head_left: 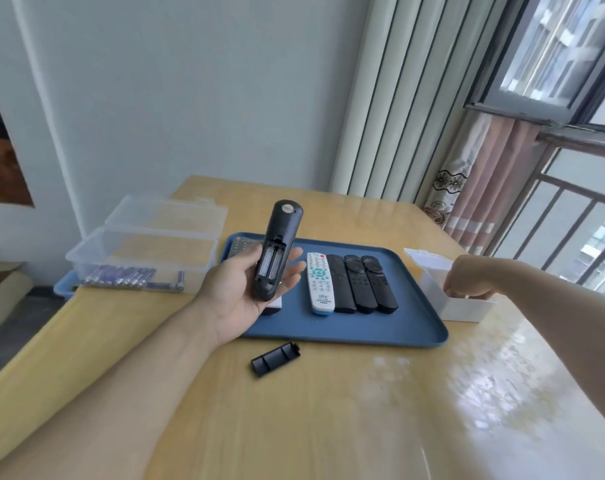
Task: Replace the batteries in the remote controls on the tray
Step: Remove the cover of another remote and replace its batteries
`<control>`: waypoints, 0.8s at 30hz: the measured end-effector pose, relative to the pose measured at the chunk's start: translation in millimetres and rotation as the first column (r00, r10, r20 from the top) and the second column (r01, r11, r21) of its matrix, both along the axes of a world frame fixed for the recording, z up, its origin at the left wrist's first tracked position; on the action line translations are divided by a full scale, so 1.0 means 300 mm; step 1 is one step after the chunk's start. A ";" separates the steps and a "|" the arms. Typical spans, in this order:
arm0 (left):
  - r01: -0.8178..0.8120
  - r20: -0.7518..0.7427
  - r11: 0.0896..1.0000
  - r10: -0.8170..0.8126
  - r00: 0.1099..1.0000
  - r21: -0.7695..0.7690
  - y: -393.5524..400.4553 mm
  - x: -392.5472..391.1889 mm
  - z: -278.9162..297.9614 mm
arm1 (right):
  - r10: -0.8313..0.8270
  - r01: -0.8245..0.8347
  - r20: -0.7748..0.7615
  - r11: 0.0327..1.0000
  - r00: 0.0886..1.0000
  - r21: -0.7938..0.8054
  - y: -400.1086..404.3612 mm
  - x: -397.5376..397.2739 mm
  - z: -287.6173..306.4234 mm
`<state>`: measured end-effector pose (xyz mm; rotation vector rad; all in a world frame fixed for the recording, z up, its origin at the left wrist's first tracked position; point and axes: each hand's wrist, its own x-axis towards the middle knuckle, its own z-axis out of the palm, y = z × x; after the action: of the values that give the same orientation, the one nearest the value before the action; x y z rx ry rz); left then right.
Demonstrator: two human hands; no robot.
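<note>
Now the left hand (240,289) holds a black remote (277,251) in its grip, back side up, with the battery compartment open and seemingly empty. Just below this hand, the loose cover (275,359) lies on the bench (328,410). To its right, four remotes (351,284) lie on the blue tray (363,330). The right hand (470,277) reaches into a white box (460,308); whether its grip is closed I cannot tell.
</note>
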<state>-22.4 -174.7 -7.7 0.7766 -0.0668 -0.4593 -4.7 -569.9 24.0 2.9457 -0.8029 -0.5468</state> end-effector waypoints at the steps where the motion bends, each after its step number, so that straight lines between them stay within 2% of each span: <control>1: 0.001 0.008 1.000 -0.001 1.000 -0.006 0.000 0.003 -0.001 | 0.001 -0.001 0.022 1.000 1.000 0.001 0.017 -0.007 0.022; 4: -0.008 0.031 1.000 0.008 0.999 -0.015 -0.005 0.007 -0.004 | 0.129 -0.110 0.199 0.988 0.971 -0.104 0.101 -0.026 0.112; 5: -0.011 0.040 1.000 0.011 0.999 -0.012 -0.007 0.005 -0.004 | 0.219 -0.189 0.294 0.974 0.931 -0.126 0.153 -0.036 0.134; 7: -0.018 0.056 1.000 0.019 0.998 -0.016 -0.010 0.002 -0.004 | 0.342 -0.379 0.487 0.925 0.804 -0.025 0.299 -0.087 0.160; 9: -0.023 0.056 0.999 0.025 0.998 -0.037 -0.010 -0.002 -0.006 | 0.412 -0.560 0.587 0.824 0.697 0.086 0.474 -0.165 0.150; 10: -0.023 0.058 0.999 0.025 0.998 -0.041 -0.008 -0.003 -0.006 | 0.466 -0.638 0.614 0.765 0.637 0.081 0.549 -0.199 0.126; 13: -0.023 0.090 1.000 0.023 0.996 0.001 0.001 -0.002 -0.009 | 0.615 -0.782 0.687 0.614 0.388 -0.108 0.692 -0.248 0.015; 15: -0.020 0.106 0.999 0.017 0.994 0.026 0.005 0.000 -0.011 | 0.630 -0.764 0.734 0.596 0.255 -0.246 0.725 -0.236 -0.054; 17: -0.006 0.110 0.999 0.003 0.994 0.031 0.008 -0.002 -0.011 | 0.604 -0.736 0.778 0.603 0.170 -0.308 0.743 -0.224 -0.080; 19: 0.011 0.113 0.999 -0.016 0.994 0.044 0.008 -0.007 -0.010 | 0.582 -0.762 0.797 0.587 0.161 -0.274 0.742 -0.221 -0.085; 24: 0.086 0.129 0.991 -0.100 0.987 0.106 0.004 -0.010 -0.019 | 0.508 -0.804 0.814 0.588 0.282 -0.089 0.720 -0.255 -0.092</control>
<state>-25.3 -173.4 -13.5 0.9056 -0.2069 -0.5016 -81.1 -354.1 -3.7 3.3244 0.7792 0.8299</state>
